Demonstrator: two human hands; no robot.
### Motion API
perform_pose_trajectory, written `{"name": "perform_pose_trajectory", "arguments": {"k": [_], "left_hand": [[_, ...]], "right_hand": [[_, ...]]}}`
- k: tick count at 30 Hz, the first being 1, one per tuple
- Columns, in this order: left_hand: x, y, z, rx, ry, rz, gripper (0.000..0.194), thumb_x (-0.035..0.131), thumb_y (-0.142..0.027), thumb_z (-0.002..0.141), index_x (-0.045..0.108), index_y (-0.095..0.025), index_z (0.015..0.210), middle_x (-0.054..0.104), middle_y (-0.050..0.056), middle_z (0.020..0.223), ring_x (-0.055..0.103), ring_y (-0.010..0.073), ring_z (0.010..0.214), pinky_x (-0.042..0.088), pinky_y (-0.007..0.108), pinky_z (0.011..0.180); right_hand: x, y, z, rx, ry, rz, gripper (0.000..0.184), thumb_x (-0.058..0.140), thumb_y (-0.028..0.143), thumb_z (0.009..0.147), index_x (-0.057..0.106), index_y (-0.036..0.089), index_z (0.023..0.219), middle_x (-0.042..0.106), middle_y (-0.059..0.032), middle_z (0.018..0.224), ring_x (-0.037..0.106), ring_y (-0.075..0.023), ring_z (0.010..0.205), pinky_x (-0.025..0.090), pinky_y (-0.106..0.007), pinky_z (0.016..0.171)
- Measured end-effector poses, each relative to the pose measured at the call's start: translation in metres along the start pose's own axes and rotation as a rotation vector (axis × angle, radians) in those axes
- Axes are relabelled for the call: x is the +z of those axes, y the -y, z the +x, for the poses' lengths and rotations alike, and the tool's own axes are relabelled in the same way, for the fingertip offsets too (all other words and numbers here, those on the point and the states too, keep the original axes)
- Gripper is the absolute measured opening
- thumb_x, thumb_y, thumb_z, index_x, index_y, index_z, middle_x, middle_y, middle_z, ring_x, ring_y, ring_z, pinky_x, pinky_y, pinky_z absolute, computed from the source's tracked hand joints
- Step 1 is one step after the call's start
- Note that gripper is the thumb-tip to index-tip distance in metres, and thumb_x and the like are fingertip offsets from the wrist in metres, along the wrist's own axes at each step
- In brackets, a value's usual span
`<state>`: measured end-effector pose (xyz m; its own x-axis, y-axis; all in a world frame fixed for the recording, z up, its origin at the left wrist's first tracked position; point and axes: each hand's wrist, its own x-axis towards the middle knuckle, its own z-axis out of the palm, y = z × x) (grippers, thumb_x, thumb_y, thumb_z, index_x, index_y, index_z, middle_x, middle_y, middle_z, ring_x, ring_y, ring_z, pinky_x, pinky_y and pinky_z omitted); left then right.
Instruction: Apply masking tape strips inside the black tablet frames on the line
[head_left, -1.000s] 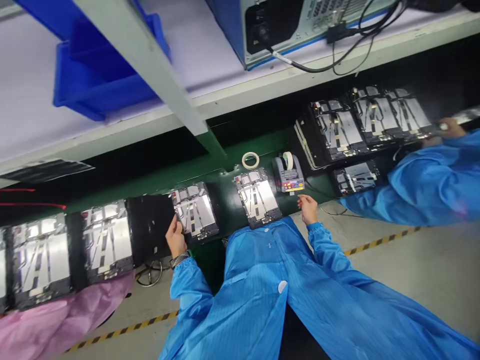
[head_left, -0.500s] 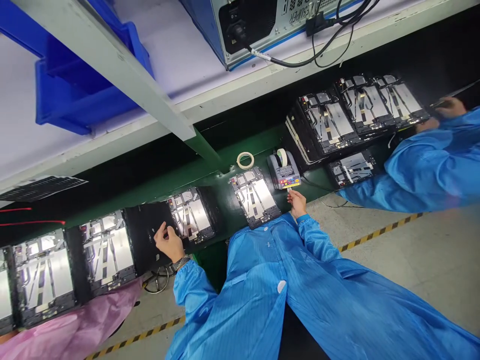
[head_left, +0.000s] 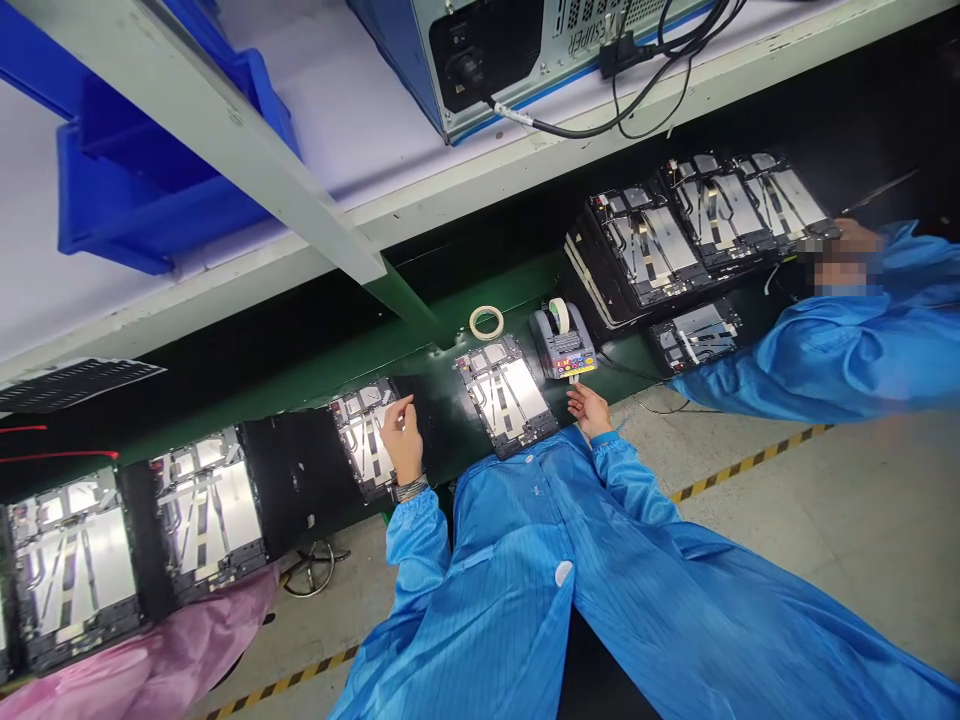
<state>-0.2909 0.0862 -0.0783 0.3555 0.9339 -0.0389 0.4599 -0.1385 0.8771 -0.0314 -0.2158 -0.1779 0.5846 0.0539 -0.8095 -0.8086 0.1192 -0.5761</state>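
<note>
My left hand (head_left: 403, 440) is over the right edge of an opened tablet-like device (head_left: 365, 450) with silver panels and dark cables. Its thumb and forefinger come together; anything between them is too small to make out. My right hand (head_left: 589, 410) is at the front of a grey tape dispenser (head_left: 562, 345), fingertips closed on a short pale strip of tape (head_left: 574, 379) at its outlet. A white tape roll sits on top of the dispenser. Between my hands, another opened device (head_left: 506, 395) lies on the green bench, close to my blue coat.
A loose tape ring (head_left: 486, 322) lies behind the middle device. Stacked devices (head_left: 649, 245) stand at right, near a co-worker's blue sleeve (head_left: 825, 350). More devices (head_left: 206, 510) line the left, beside a pink sleeve (head_left: 165, 640). A white shelf post (head_left: 300, 190) slants overhead.
My left hand has moved right, from the left device's left edge to over its right side. My right hand stays by the dispenser. The co-worker's hand at far right has shifted.
</note>
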Motion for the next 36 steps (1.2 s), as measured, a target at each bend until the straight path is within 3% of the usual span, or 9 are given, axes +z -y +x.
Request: {"name": "perform_pose_trajectory", "arguments": {"k": [4,8,13,17,20,23,27,31,36], "left_hand": [[0.002,0.005,0.001,-0.059,0.025,-0.065,0.031,0.06,-0.04,0.1,0.076,-0.02,0.118,0.076,0.01,0.12,0.073,0.0222,0.107,0.058,0.035,0.091],[0.006,0.006,0.0,-0.072,0.03,-0.119,0.029,0.062,-0.04,0.099,0.076,-0.02,0.115,0.077,0.01,0.119,0.074,0.021,0.1,0.059,0.034,0.084],[0.015,0.004,-0.002,-0.068,0.058,-0.126,0.03,0.063,-0.043,0.099,0.076,-0.021,0.114,0.077,0.01,0.119,0.074,0.0214,0.1,0.059,0.035,0.085],[0.024,0.0,-0.002,-0.053,0.117,-0.118,0.031,0.061,-0.045,0.1,0.075,-0.021,0.116,0.077,0.01,0.118,0.074,0.0219,0.102,0.059,0.035,0.086],[0.036,-0.011,-0.002,0.007,0.148,-0.081,0.029,0.06,-0.044,0.101,0.074,-0.022,0.114,0.076,0.009,0.116,0.073,0.0222,0.102,0.058,0.036,0.088],[0.057,-0.031,-0.002,0.159,0.169,-0.005,0.025,0.056,-0.038,0.104,0.075,-0.023,0.112,0.073,0.009,0.119,0.071,0.0231,0.108,0.057,0.037,0.092],[0.102,-0.063,-0.001,0.372,0.24,0.166,0.021,0.058,-0.026,0.101,0.073,-0.024,0.116,0.068,0.011,0.131,0.061,0.027,0.129,0.05,0.044,0.111],[0.153,-0.087,0.002,0.419,0.353,0.419,0.034,0.068,-0.029,0.095,0.069,-0.024,0.129,0.06,0.014,0.144,0.052,0.033,0.139,0.041,0.049,0.119],[0.198,-0.104,0.007,0.403,0.354,0.592,0.055,0.075,-0.04,0.09,0.061,-0.018,0.138,0.05,0.02,0.155,0.042,0.0388,0.146,0.032,0.054,0.122]], "right_hand": [[-0.01,-0.002,0.001,0.06,0.017,-0.012,0.009,0.071,0.027,0.092,0.071,0.018,0.089,0.072,-0.0008,0.066,0.059,-0.0097,0.046,0.052,-0.021,0.048],[-0.016,-0.006,0.003,-0.033,-0.028,0.023,0.009,0.074,0.024,0.089,0.071,0.018,0.096,0.074,0.0009,0.073,0.063,-0.0082,0.053,0.051,-0.017,0.049],[0.003,-0.009,0.014,-0.116,-0.112,0.193,0.03,0.084,0.012,0.076,0.065,0.019,0.098,0.076,0.0018,0.078,0.072,-0.0114,0.069,0.06,-0.019,0.06],[0.019,-0.011,0.023,-0.064,-0.201,0.225,0.036,0.086,0.006,0.07,0.06,0.019,0.091,0.069,0.0055,0.067,0.069,-0.0107,0.063,0.06,-0.019,0.058],[0.019,-0.014,0.023,-0.049,-0.204,0.216,0.036,0.087,0.006,0.07,0.059,0.019,0.089,0.066,0.0065,0.064,0.065,-0.0093,0.058,0.06,-0.019,0.056],[0.012,-0.017,0.017,-0.06,-0.219,0.21,0.036,0.085,0.006,0.072,0.058,0.019,0.093,0.064,0.0088,0.063,0.062,-0.0076,0.054,0.057,-0.016,0.054],[0.01,-0.016,0.01,-0.092,-0.225,0.212,0.043,0.082,0.007,0.075,0.052,0.022,0.101,0.068,0.0084,0.07,0.068,-0.0092,0.061,0.058,-0.016,0.055],[0.022,-0.009,0.01,-0.091,-0.219,0.209,0.043,0.083,0.007,0.075,0.049,0.022,0.097,0.07,0.0057,0.072,0.071,-0.0113,0.065,0.061,-0.02,0.06],[0.036,-0.003,0.013,-0.097,-0.269,0.195,0.042,0.083,0.009,0.073,0.048,0.022,0.093,0.063,0.0083,0.065,0.062,-0.0083,0.054,0.057,-0.019,0.054]]}}
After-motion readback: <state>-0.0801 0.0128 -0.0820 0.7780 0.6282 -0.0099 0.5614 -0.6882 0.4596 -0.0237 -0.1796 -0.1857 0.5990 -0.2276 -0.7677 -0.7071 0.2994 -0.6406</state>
